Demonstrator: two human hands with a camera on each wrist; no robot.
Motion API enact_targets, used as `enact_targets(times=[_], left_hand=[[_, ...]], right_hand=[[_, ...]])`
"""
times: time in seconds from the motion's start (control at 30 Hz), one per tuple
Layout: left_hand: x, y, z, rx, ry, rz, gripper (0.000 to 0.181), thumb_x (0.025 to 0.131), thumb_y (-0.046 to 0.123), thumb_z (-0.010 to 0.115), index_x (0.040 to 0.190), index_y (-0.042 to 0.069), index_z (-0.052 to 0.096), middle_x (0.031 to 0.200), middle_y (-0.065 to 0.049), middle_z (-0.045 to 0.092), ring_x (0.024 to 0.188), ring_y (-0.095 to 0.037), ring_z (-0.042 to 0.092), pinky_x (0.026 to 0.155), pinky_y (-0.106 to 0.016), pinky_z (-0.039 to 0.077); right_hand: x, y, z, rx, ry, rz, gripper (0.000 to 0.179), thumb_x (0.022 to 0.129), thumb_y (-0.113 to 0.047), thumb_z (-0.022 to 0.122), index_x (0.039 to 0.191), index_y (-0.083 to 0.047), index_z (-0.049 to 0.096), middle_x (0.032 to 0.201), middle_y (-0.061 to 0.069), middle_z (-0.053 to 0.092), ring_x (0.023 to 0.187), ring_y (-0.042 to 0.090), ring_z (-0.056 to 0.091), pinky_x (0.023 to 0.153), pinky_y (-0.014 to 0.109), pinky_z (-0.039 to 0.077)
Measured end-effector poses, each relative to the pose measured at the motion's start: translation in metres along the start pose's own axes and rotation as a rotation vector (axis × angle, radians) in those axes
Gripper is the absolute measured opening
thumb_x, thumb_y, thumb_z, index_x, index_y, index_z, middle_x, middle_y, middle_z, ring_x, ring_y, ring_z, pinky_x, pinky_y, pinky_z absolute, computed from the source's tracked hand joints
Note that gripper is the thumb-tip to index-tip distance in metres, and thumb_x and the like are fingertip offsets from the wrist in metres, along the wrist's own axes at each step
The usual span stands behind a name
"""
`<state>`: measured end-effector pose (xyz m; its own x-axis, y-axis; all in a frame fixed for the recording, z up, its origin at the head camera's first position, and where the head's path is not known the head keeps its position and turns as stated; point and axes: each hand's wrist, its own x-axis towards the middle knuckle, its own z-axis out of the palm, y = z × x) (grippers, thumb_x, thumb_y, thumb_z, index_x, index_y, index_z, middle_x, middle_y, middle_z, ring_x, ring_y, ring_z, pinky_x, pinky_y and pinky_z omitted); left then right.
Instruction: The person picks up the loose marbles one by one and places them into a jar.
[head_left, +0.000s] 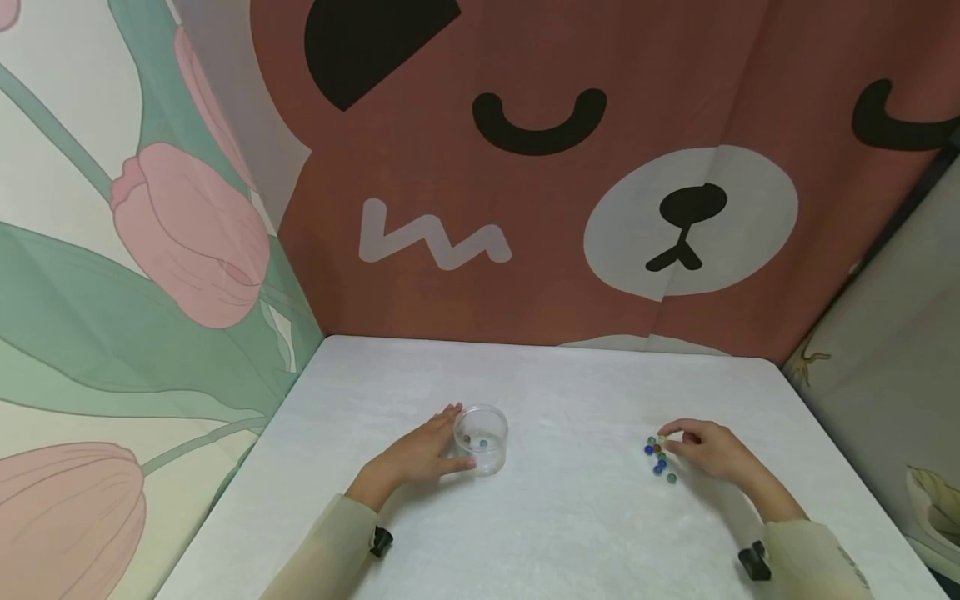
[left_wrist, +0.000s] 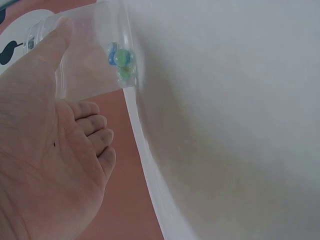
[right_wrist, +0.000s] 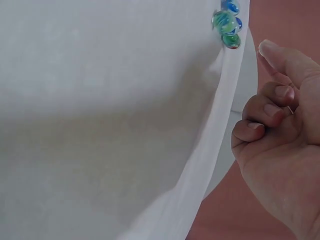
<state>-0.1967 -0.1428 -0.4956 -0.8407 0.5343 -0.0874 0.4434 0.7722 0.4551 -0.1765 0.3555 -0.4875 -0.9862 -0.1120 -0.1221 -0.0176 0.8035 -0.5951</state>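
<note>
A clear round plastic cup (head_left: pixel 481 457) stands on the white table, and my left hand (head_left: pixel 424 447) holds its left side, thumb nearest me and fingers behind. Inside the cup lie a few blue and green marbles (left_wrist: pixel 121 58). Over to the right, my right hand (head_left: pixel 708 451) pinches a yellowish marble (head_left: pixel 663 439) between thumb and index fingertip; its other fingers are curled in. Next to those fingertips is a loose cluster of glass marbles (head_left: pixel 660 463), blue, green and reddish. In the right wrist view the thumb (right_wrist: pixel 287 61) hides the pinched marble.
The white table (head_left: pixel 555 517) ends at a brown bear-print curtain (head_left: pixel 540 200) behind. A tulip-print curtain (head_left: pixel 187 242) hangs along the left, and a pale cloth (head_left: pixel 892 358) along the right. Bare tabletop lies between the cup and the marble cluster.
</note>
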Motion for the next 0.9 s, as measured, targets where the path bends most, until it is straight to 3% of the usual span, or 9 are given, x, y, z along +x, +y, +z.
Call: enact_targets(times=[0.53, 0.9], left_hand=[[-0.001, 0.001, -0.001, -0.014, 0.002, 0.005, 0.102, 0.09, 0.07, 0.059, 0.163, 0.011, 0.018, 0.17, -0.005, 0.016, 0.156, -0.027, 0.015, 0.125, -0.047, 0.022], [-0.002, 0.003, -0.002, -0.011, 0.002, 0.007, 0.102, 0.091, 0.07, 0.058, 0.163, 0.011, 0.018, 0.169, -0.006, 0.016, 0.156, -0.026, 0.014, 0.125, -0.047, 0.021]], right_hand=[[-0.004, -0.016, 0.005, 0.073, -0.004, -0.008, 0.028, 0.096, -0.027, 0.071, 0.118, -0.01, 0.072, 0.073, 0.0, 0.047, 0.068, 0.017, 0.043, 0.055, 0.027, 0.036], [-0.006, -0.027, 0.014, 0.12, 0.002, -0.081, 0.028, 0.097, -0.025, 0.07, 0.118, -0.007, 0.072, 0.071, -0.002, 0.048, 0.062, 0.012, 0.042, 0.053, 0.026, 0.037]])
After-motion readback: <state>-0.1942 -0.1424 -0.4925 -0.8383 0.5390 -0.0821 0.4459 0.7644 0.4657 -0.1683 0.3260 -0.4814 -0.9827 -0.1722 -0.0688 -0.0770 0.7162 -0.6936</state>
